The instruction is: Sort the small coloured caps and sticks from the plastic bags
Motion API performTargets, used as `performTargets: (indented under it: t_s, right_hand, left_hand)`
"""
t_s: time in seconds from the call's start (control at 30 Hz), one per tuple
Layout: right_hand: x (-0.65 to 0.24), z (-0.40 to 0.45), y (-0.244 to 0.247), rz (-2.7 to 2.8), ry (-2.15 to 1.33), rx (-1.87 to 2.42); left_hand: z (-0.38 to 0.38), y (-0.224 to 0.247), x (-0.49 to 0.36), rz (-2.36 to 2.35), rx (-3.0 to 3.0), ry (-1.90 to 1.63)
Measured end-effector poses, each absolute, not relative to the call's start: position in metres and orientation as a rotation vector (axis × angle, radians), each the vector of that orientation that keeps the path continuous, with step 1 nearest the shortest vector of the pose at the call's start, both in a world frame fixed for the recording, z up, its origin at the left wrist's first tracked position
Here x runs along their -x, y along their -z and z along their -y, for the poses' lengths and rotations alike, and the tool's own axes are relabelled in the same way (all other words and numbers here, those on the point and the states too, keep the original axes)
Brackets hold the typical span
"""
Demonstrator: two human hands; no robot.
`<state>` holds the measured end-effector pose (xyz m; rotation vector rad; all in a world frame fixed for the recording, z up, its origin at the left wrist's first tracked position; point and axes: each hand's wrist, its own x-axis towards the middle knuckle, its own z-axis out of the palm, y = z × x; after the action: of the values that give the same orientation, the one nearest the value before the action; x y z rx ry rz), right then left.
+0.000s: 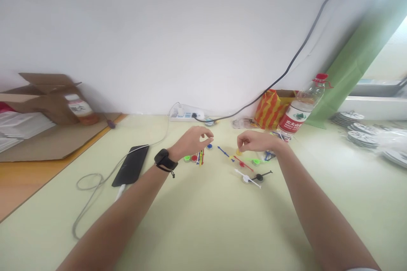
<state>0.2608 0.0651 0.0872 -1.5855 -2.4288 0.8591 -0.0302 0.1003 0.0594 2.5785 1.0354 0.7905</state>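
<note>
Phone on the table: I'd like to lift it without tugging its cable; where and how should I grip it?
Best pinch the phone by its long edges, around mid-length, reaching from above. It lies flat, so its edges offer the hold; the white plug occupies the near end, and cable crosses the far end.

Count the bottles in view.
2: a white-capped bottle by the cardboard box at left, and a red-capped bottle by the striped bag at right.
</note>
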Motion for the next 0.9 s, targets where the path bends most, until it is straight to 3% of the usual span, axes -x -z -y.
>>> performTargets:
  t_s: [0.2,0.43,0.63,0.9]
  right_hand:
    - [-0.253,-0.067,-0.087,2.238,-0.787,1.595]
    - [-0.219,-0.056,-0.087,1.872,-1.013,1.232]
    - [-0.203,-0.052,-0.09,1.742,-1.168,1.153]
    - [-0.204,-0.06,-0.077,1.705,-1.286,1.046]
  left_hand:
    - [-0.092,-0.066,0.022,-0.91,-2.459,-0.82]
    - [-0.078,-0.065,0.007,-0.806,-2.351,-0.953]
    - [-0.076,-0.067,0.003,-0.78,-2.293,-1.122]
    - [-0.077,-0.064,0.003,-0.674,-2.204,-1.099]
